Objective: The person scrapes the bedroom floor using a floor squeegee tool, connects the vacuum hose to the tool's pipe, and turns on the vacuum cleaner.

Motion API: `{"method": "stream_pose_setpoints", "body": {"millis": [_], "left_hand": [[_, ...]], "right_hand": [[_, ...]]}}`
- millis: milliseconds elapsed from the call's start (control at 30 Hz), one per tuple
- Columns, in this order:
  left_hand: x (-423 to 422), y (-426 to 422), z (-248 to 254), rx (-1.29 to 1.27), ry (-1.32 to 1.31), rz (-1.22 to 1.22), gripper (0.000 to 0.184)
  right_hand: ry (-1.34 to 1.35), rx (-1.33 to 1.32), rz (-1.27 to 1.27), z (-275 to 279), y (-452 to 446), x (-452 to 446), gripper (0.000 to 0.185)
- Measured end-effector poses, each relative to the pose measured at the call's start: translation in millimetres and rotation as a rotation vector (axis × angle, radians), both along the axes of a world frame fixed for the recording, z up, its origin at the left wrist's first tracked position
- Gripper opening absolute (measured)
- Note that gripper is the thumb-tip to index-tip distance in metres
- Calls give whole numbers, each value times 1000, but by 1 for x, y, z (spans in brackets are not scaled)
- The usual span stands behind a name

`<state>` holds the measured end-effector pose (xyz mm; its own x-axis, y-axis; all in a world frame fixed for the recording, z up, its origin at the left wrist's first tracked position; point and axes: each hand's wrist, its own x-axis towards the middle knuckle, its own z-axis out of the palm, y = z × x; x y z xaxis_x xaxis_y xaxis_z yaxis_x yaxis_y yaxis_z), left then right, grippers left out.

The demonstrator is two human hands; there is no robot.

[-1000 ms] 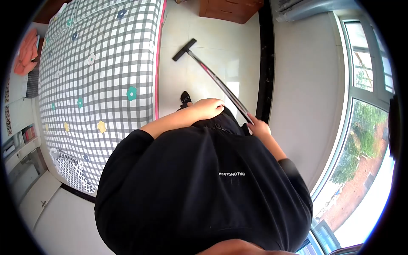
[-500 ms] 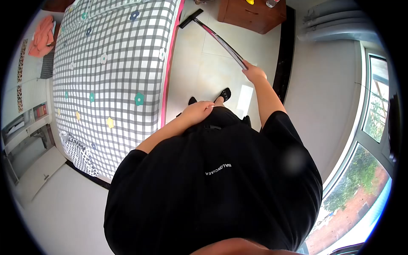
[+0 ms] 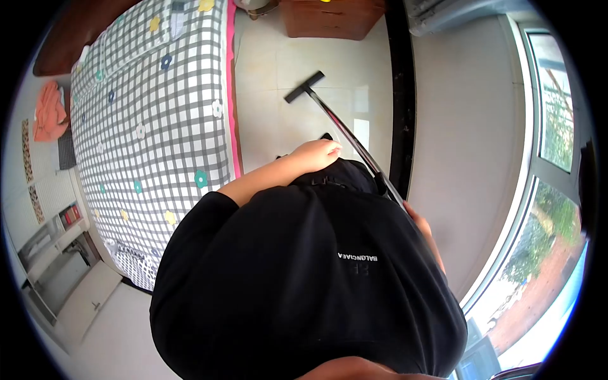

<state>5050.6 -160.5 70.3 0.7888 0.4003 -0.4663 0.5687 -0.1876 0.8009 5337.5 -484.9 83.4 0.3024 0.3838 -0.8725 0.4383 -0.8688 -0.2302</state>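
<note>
My right hand (image 3: 418,218) is closed around the upper pole of a long-handled floor squeegee (image 3: 348,135), low at my right side. The pole is silver with pink and black parts and slants forward to the left. Its black bar-shaped head (image 3: 304,87) rests at an angle on the tiles ahead of my feet. In front of my waist, near the dark shorts, is my left hand (image 3: 320,155), with fingers curled together and nothing visible in them. My black shirt partly covers the right forearm.
To the left stands a bed with a checked, flowered cover (image 3: 152,126) and pink edging. A brown wooden cabinet (image 3: 332,19) is ahead. The wall (image 3: 465,126) and windows run along the right. Pale glossy tiles (image 3: 259,95) lie between bed and wall.
My right hand has drawn back toward my right side, bringing the squeegee head nearer across the tiles, away from the bed edge. My left hand stays at my waist, and the view has shifted.
</note>
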Motion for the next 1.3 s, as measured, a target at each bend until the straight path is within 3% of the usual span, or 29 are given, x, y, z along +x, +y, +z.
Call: {"method": "stream_pose_setpoints", "body": {"millis": [133,233,467,567,667,767,867,967,1133,1233,1300], "left_hand": [[16,6,-1,3,6,-82,33],[18,9,3,-65,112,-82,33],[15,6,21,-56,121,-54,32],[-2,-5,2,-50,150,-22,31],[-18,-13,8,-43,186,-3,31],[-26,-22,13,15,207,-23,31],[-32,-37,23,18,225,-42,32],[-36,-50,19,15,205,-73,33],[-49,-76,14,34,169,-232,35],[-66,-105,17,55,128,-362,34],[-82,-132,3,36,101,-409,34]], "right_hand": [[-299,-310,239,34,-82,-23,50],[-346,-284,148,36,-93,-42,53],[-344,-125,-38,-30,-2,-21,54],[-393,-28,-32,-58,47,18,54],[-388,-35,-57,-55,102,51,53],[-457,89,-9,-90,108,65,54],[-362,104,-147,-82,100,46,55],[-137,104,-462,-81,53,8,57],[-95,70,-550,-65,-74,-97,60],[-176,231,-502,-82,-184,-190,63],[-213,260,-462,-65,-243,-255,64]]}}
